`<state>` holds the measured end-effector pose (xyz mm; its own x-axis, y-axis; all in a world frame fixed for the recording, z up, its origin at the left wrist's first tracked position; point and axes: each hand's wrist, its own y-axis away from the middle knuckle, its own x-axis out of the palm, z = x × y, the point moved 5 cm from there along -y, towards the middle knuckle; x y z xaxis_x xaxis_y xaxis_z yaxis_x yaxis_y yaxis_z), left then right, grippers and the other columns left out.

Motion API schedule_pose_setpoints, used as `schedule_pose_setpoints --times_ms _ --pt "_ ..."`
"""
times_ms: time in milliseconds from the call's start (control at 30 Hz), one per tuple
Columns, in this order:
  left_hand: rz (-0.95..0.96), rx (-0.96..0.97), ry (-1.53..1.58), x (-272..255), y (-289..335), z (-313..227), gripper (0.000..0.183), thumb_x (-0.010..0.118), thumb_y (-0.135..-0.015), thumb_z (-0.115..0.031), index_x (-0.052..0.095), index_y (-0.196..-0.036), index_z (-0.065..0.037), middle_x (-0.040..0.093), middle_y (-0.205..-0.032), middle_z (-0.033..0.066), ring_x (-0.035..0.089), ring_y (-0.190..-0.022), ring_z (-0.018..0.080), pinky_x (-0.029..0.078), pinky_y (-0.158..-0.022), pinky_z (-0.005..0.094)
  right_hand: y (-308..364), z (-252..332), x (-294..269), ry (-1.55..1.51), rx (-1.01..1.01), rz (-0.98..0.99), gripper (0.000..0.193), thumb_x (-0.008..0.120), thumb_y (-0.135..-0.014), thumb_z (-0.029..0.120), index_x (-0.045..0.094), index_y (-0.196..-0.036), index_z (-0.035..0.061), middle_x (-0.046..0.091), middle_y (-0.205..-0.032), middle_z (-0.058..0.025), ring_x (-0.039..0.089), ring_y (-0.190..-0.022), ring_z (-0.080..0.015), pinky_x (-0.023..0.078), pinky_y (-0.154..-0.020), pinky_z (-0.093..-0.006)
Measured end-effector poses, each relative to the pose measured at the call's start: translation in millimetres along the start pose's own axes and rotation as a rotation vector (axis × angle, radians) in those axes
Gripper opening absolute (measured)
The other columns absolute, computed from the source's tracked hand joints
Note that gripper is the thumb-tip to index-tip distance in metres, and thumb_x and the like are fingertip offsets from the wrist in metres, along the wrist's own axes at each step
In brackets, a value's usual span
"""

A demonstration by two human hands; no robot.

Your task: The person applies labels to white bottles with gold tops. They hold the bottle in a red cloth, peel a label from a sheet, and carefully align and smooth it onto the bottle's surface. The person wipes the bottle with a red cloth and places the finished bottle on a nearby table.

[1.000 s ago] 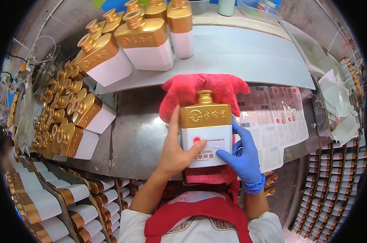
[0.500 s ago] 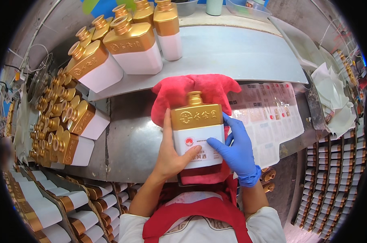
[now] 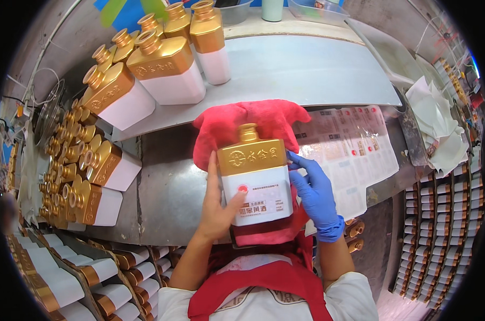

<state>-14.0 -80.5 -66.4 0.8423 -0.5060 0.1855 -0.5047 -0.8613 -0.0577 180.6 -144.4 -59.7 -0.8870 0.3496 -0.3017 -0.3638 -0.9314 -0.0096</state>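
A flat rectangular bottle [image 3: 258,179] with a gold neck and shoulder and a white body leans back on a red cloth pad [image 3: 251,111] in front of me. A printed label with a red round mark is on its white front. My bare left hand [image 3: 215,207] grips the bottle's left edge, its thumb lying over the front beside the red mark. At the right edge is my right hand [image 3: 317,199] in a blue glove, fingers curled along the side and partly hidden behind it, the thumb beside the edge.
Several finished-looking gold-and-white bottles [image 3: 167,69] stand on a grey board [image 3: 306,69] at the back left. More bottles [image 3: 100,166] crowd the left side. Printed label sheets [image 3: 349,155] lie right of the pad, near crumpled white paper [image 3: 435,123]. Racks of bottles [image 3: 440,230] flank me.
My right thumb has come off the label front to the bottle's right edge. My left thumb has shifted left and up, uncovering more of the label. The whole view has shifted slightly.
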Motion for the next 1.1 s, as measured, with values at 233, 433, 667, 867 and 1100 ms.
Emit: schedule_pose_setpoints --times_ms 233,433,667,867,1100 --pt "-0.004 0.032 -0.025 -20.9 14.1 5.8 0.065 0.040 -0.092 -0.012 0.012 -0.147 0.006 0.021 -0.153 0.0165 0.021 -0.141 0.0235 0.015 -0.113 0.0330 26.6 -11.7 -11.3 -0.333 0.291 0.117 0.037 0.052 -0.096 0.018 0.052 -0.131 0.0050 0.059 -0.107 -0.0009 0.046 -0.070 -0.0024 0.041 -0.064 -0.0179" --pt "-0.002 -0.030 0.089 -26.1 14.8 14.9 0.063 0.040 -0.093 -0.017 0.017 -0.146 0.007 0.019 -0.154 0.0171 0.015 -0.143 0.0233 0.010 -0.114 0.0323 33.1 -7.6 4.3 -0.173 0.194 0.097 0.050 0.065 -0.085 0.012 0.050 -0.132 0.0049 0.056 -0.112 -0.0032 0.043 -0.064 -0.0030 0.042 -0.064 -0.0184" --pt "-0.044 0.039 -0.036 -8.2 13.1 2.9 0.074 0.057 -0.091 -0.014 0.011 -0.147 0.005 0.032 -0.144 0.0165 0.036 -0.130 0.0219 0.028 -0.107 0.0328 26.6 9.4 13.3 0.023 0.064 0.043 0.068 0.078 -0.073 0.015 0.048 -0.132 0.0017 0.055 -0.115 -0.0047 0.042 -0.061 -0.0047 0.041 -0.060 -0.0200" --pt "-0.102 0.001 -0.062 4.9 9.7 1.6 0.082 0.063 -0.087 -0.010 0.008 -0.147 0.004 0.037 -0.139 0.0198 0.044 -0.124 0.0234 0.035 -0.103 0.0335 24.3 8.7 14.7 0.028 0.128 0.048 0.069 0.079 -0.072 0.016 0.048 -0.132 0.0013 0.055 -0.115 -0.0053 0.042 -0.060 -0.0048 0.041 -0.058 -0.0206" --pt "-0.067 0.070 -0.150 -0.6 10.2 5.8 0.082 0.062 -0.086 -0.009 0.008 -0.146 0.006 0.038 -0.138 0.0202 0.044 -0.124 0.0246 0.035 -0.103 0.0338 22.9 7.1 14.0 0.010 0.130 0.036 0.067 0.078 -0.071 0.015 0.049 -0.130 0.0015 0.057 -0.113 -0.0031 0.042 -0.062 -0.0045 0.039 -0.057 -0.0200"
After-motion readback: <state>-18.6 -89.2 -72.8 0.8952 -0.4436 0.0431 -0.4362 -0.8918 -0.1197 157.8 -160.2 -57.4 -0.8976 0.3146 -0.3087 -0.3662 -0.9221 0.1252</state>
